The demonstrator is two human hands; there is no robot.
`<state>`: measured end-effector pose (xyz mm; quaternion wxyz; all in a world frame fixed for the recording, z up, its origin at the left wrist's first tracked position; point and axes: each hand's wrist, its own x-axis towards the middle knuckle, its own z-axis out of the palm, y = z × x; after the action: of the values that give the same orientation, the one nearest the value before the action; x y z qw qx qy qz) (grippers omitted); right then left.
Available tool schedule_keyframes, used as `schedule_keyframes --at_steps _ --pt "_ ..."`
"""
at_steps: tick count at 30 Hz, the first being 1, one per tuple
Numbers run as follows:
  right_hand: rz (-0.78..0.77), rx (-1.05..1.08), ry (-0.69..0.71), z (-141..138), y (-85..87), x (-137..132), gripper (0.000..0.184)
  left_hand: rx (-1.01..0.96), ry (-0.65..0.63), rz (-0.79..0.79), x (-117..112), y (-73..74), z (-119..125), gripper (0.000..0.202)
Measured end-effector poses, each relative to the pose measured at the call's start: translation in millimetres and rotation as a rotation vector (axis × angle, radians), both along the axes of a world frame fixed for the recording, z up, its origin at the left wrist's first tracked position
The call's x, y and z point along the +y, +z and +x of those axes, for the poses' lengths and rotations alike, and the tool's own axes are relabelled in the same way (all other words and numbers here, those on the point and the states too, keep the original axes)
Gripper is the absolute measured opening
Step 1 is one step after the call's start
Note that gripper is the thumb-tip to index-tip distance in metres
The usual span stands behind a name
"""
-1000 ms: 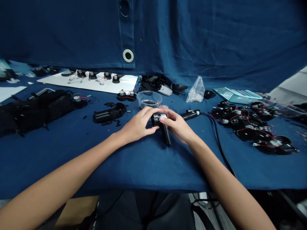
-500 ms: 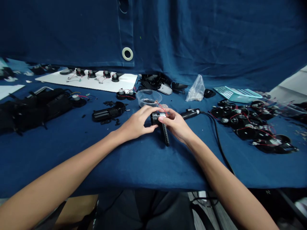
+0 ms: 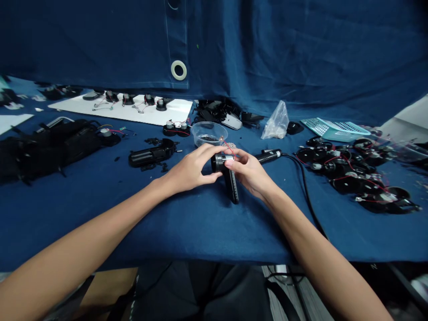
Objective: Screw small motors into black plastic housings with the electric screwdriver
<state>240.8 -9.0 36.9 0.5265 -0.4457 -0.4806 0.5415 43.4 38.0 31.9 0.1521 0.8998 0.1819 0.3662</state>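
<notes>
My left hand (image 3: 192, 169) and my right hand (image 3: 247, 173) meet at the middle of the blue-covered table (image 3: 207, 232). Both grip a small black and silver cylindrical electric motor (image 3: 221, 162) from either side. A thin red wire (image 3: 229, 148) rises from it. Below the motor, a long black ribbed plastic piece (image 3: 231, 187) stands tilted against the cloth, its upper end hidden behind my fingers. A transparent plastic bowl (image 3: 209, 133) holding small dark parts sits just beyond my hands.
A black corded electric screwdriver (image 3: 267, 156) lies right of my right hand, its cable running toward the table's front edge. Black housings lie left; wired motor assemblies lie right and on a white board (image 3: 180, 109). A blue curtain hangs behind.
My hands keep the same hold on the motor. The whole view has shifted slightly, with the table items sitting a little higher in the frame.
</notes>
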Motion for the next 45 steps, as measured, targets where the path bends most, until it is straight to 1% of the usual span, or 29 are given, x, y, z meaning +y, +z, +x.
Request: schedule_keyframes --at_steps 6,11,15,21,28,36,45 --pt "-0.007 0.029 0.005 -1.0 1.2 -0.9 0.049 -0.016 -0.009 -0.011 -0.9 0.7 0.1 0.056" --pt "-0.02 0.012 0.001 -0.8 -0.5 -0.7 0.049 -0.008 -0.018 -0.036 -0.6 -1.3 -0.1 0.06" --pt "-0.011 -0.004 0.031 0.5 -4.8 0.4 0.049 0.003 -0.006 -0.034 -1.5 -4.0 0.5 0.061" --pt "-0.031 0.005 0.012 -0.7 -4.8 0.7 0.05 0.014 0.01 -0.011 -0.9 -5.7 1.2 0.061" --pt "-0.055 0.053 0.053 1.1 -0.8 -0.5 0.05 -0.004 -0.008 0.004 -1.7 -3.3 0.7 0.063" --pt "-0.032 0.076 0.07 2.4 -1.6 -0.3 0.049 -0.009 -0.019 0.016 -3.4 1.4 -1.0 0.057" --pt "-0.021 0.089 0.072 0.8 0.7 -1.3 0.047 -0.019 -0.015 0.013 -3.0 1.0 -1.1 0.058"
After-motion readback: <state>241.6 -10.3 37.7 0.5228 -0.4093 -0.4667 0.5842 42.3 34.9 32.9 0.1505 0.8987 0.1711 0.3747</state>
